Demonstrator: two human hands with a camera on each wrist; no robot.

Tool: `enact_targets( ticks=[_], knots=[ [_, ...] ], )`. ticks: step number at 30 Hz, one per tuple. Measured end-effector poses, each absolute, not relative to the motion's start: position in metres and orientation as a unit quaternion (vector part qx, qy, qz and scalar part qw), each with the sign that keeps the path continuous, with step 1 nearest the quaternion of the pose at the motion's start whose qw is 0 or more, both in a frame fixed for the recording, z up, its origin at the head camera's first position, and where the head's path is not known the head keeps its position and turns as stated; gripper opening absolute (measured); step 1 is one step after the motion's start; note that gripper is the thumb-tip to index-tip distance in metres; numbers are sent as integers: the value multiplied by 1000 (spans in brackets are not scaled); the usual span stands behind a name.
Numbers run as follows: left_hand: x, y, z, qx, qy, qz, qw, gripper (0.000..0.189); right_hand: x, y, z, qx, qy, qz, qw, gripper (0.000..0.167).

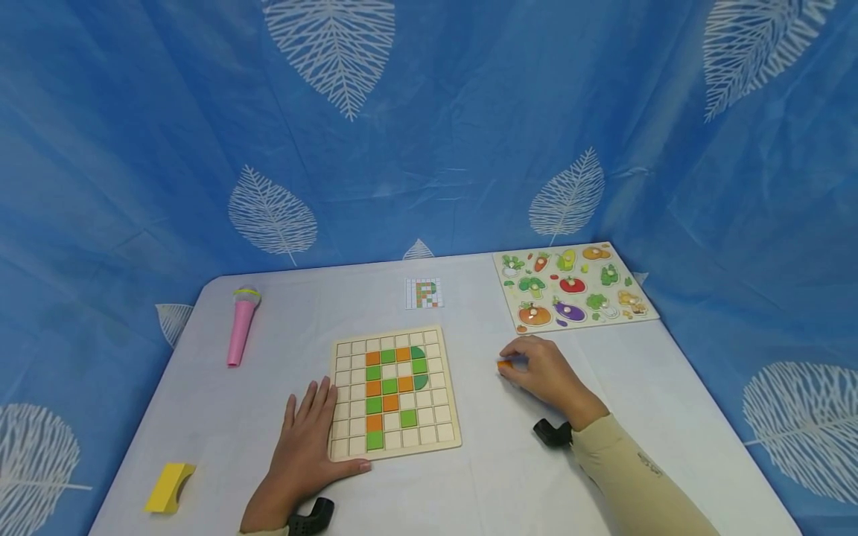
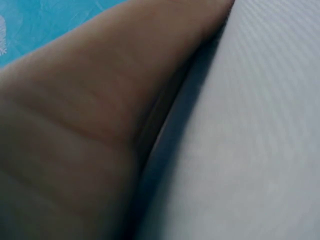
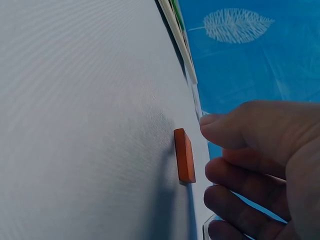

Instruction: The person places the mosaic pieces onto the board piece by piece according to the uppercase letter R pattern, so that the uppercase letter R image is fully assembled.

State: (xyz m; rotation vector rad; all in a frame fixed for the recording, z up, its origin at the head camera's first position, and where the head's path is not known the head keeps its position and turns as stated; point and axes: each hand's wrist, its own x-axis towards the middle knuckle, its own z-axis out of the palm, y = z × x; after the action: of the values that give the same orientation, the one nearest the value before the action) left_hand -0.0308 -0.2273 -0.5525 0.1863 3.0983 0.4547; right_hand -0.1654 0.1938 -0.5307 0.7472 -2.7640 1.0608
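A wooden grid board (image 1: 442,414) carries orange, light green and dark green tiles that form most of an R-like shape. Flat on the table, my left hand (image 1: 303,439) touches the board's left edge with its fingers, and its thumb lies along the near edge. My right hand (image 1: 544,372) is right of the board, low over the table. Close by its fingertips lies a small orange tile (image 3: 185,156); the right wrist view shows a gap between the tile and the loosely bent fingers. In the left wrist view the hand (image 2: 75,110) fills much of the frame, blurred.
Behind the board lies a small pattern card (image 1: 424,294). A vegetable peg puzzle (image 1: 579,266) occupies the back right. On the left are a pink toy microphone (image 1: 241,324) and a yellow arched block (image 1: 167,488). Blue leaf-print cloth (image 1: 429,149) hangs around the table.
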Motion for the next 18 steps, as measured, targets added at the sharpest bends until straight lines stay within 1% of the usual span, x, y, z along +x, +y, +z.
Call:
enact_targets(
  ticks=[18],
  knots=[
    [-31,-228,-554,58,987,147,5,150,-165,194,-536,225,-915,334,0,28]
  ],
)
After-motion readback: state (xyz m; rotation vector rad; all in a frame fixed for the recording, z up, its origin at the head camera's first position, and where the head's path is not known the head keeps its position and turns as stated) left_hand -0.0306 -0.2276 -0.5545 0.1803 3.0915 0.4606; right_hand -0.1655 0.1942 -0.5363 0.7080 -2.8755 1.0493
